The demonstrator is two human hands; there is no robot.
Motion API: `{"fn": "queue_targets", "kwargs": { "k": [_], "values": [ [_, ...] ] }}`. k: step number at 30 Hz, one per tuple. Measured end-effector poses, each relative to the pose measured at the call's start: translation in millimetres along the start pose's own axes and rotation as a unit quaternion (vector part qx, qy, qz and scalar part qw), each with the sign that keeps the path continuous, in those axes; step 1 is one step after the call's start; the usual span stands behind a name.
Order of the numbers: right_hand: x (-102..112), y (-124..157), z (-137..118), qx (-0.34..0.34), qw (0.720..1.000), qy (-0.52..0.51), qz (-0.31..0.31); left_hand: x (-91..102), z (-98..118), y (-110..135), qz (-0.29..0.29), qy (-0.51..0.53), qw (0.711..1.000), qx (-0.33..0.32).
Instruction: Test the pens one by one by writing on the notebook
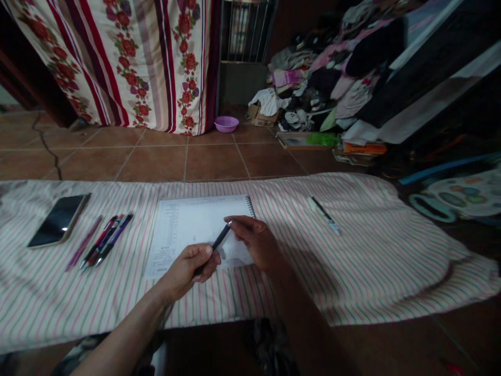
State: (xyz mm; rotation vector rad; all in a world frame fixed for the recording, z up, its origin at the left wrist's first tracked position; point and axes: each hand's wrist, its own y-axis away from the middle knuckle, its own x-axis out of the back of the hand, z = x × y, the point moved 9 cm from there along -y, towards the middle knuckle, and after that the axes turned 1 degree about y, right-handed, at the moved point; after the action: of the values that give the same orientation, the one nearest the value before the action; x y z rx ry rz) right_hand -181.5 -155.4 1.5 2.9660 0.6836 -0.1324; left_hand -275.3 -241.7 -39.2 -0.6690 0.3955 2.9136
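Note:
My left hand (199, 262) is closed around the lower part of a dark pen (221, 237), which slants up to the right. At its shiny upper end, the fingertips of my right hand (256, 241) are pinched together on the pen. Beneath both hands lies a spiral-bound notebook (195, 219), its white page showing a printed column down the left side and faint marks near the middle. The coil runs along the page's upper right edge. Part of the page is hidden by my hands.
Several pens (105, 240) and a phone (58, 220) lie to the left on the striped cloth (313, 261). More slim pens (325, 215) rest at the right. Beyond are a purple basin (226, 124), a flowered curtain (133, 62) and heaped clothes (324, 73).

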Motion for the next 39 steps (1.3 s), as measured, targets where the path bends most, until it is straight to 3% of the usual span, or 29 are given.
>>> {"fn": "queue_targets", "kwargs": {
  "k": [8, 13, 21, 28, 34, 39],
  "values": [
    [5, 1, -8, 0.037, 0.993, 0.107, 0.034, 7.4, 5, -2, 0.044, -0.066, 0.996, -0.043],
    [3, 2, -4, 0.024, 0.997, 0.058, 0.049, 12.2, 2, -1, 0.066, -0.071, 0.994, -0.046],
    [-3, -1, 8, -0.013, 0.998, -0.06, 0.014, -2.4, 2, 3, 0.02, -0.005, 1.0, 0.001],
    [0, -2, 2, 0.015, 1.0, 0.0, 0.02, 3.7, 6, 2, 0.034, -0.04, 0.998, -0.039],
    [3, 3, -8, 0.048, 0.991, 0.091, 0.085, 17.3, -3, 3, 0.109, -0.077, 0.991, -0.026],
    [-4, 2, 4, 0.011, 0.998, 0.005, 0.055, 13.3, 1, 3, 0.099, -0.071, 0.992, -0.038]
  ]
}}
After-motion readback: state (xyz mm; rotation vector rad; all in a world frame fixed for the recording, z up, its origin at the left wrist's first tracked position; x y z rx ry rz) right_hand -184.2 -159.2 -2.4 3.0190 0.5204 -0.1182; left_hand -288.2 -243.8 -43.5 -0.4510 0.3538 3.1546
